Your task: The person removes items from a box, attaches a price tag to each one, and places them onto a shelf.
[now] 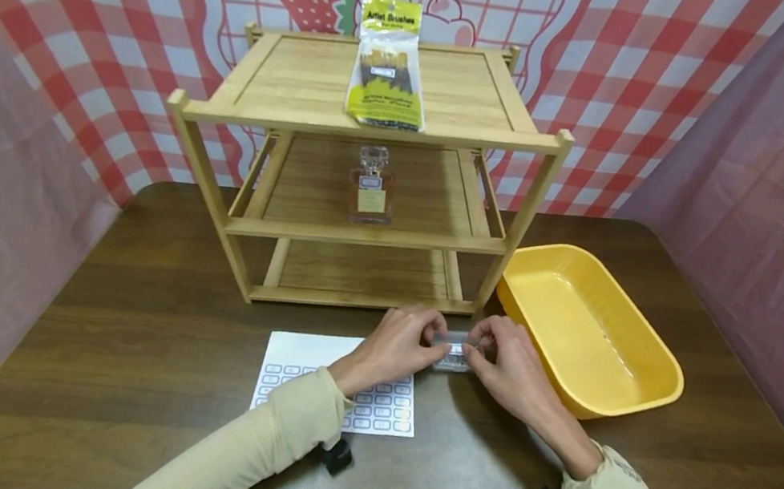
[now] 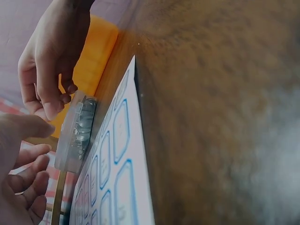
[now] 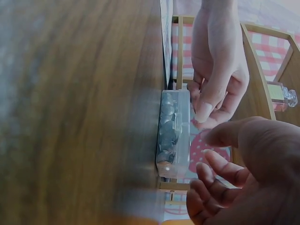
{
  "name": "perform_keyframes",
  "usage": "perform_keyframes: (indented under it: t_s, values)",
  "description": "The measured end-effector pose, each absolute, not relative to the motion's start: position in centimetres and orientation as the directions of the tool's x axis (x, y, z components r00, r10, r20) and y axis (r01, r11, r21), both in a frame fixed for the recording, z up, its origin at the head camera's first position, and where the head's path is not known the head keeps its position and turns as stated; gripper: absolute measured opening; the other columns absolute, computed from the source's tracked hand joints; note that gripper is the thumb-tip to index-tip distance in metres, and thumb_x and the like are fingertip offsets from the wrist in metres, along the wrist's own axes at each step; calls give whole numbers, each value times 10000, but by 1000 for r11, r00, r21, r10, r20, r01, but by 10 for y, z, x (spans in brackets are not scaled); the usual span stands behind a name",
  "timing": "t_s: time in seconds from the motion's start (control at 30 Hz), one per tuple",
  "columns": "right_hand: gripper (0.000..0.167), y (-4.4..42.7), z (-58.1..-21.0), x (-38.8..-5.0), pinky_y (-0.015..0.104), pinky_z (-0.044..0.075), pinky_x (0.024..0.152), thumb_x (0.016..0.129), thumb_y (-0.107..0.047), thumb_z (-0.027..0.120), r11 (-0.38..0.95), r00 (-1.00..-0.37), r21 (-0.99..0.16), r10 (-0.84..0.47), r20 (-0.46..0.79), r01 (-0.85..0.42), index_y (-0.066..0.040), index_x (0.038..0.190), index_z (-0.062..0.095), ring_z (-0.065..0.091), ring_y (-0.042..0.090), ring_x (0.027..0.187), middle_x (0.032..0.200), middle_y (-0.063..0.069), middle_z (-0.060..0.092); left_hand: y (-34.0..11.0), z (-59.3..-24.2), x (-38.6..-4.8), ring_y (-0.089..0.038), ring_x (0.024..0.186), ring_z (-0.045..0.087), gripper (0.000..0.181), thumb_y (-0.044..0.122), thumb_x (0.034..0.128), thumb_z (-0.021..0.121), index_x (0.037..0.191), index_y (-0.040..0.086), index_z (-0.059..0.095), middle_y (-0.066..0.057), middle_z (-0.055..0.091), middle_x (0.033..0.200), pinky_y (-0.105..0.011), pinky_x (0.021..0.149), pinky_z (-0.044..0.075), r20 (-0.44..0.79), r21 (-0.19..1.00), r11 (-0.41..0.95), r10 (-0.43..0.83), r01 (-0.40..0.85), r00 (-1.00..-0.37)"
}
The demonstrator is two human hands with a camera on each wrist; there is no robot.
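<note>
A small clear plastic box (image 1: 450, 362) lies on the table, holding several shiny grey-silver pieces, also seen through its wall (image 3: 167, 129). A small white label (image 1: 456, 349) shows on its lid. Both hands are over the lid. My left hand (image 1: 400, 348) has its thumb at the label's left edge, its other fingers loosely bent. From the right, my right hand (image 1: 505, 362) brings its thumb to the label's other edge, fingers loosely bent and apart from the thumb. Whether the thumbs press the label or hover just above it is hard to see.
A sheet of blue-framed labels (image 1: 383, 413) lies under the left forearm. Behind stands a three-tier wooden shelf (image 1: 364, 236) with a packet of artist brushes (image 1: 385, 74) on top and a perfume bottle (image 1: 371, 194) on the middle tier. A yellow basin (image 1: 586, 323) stands at the right.
</note>
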State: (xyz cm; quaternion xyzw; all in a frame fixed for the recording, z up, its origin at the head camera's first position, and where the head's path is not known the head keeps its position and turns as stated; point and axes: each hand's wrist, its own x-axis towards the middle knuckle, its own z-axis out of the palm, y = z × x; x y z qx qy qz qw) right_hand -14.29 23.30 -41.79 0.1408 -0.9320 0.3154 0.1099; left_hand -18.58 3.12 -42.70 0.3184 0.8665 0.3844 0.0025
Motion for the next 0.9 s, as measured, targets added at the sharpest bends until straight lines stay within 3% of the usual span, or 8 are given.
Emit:
perform_keyframes:
  t_s: [0.17, 0.33, 0.57, 0.9]
  values:
    - [319, 235, -419, -139, 435, 473, 805, 861, -29, 804, 747, -934, -570, -203, 293, -341, 34, 1127, 639, 536, 290, 938, 1043, 149, 593, 27, -424, -184, -249, 1108, 629, 419, 257, 921, 796, 1281, 76, 680, -83, 677, 1220, -442, 1029, 471, 190, 666, 527, 565, 528, -803]
    - [485, 239, -421, -136, 524, 545, 911, 846, -14, 823, 718, -929, -592, -251, 270, -366, 64, 1266, 594, 591, 340, 1056, 1192, 204, 574, 23, -424, -182, -304, 1279, 575, 552, 313, 924, 798, 1384, 61, 624, -121, 622, 1395, -464, 1108, 438, 141, 673, 530, 592, 515, -794]
    - [617, 247, -424, -134, 563, 541, 943, 855, -1, 820, 714, -915, -572, -329, 234, -403, 81, 1393, 529, 611, 377, 1122, 1290, 245, 566, 19, -427, -184, -242, 1165, 635, 657, 279, 909, 825, 1448, 11, 563, -154, 646, 1363, -334, 995, 519, 95, 703, 495, 647, 511, -757]
    - [624, 254, -427, -137, 577, 522, 973, 862, 11, 811, 700, -895, -560, -383, 228, -442, 114, 1408, 527, 613, 393, 1151, 1309, 253, 572, 16, -430, -184, -259, 1192, 623, 604, 246, 916, 817, 1419, 2, 589, -164, 643, 1364, -355, 1001, 517, 103, 716, 477, 649, 509, -754]
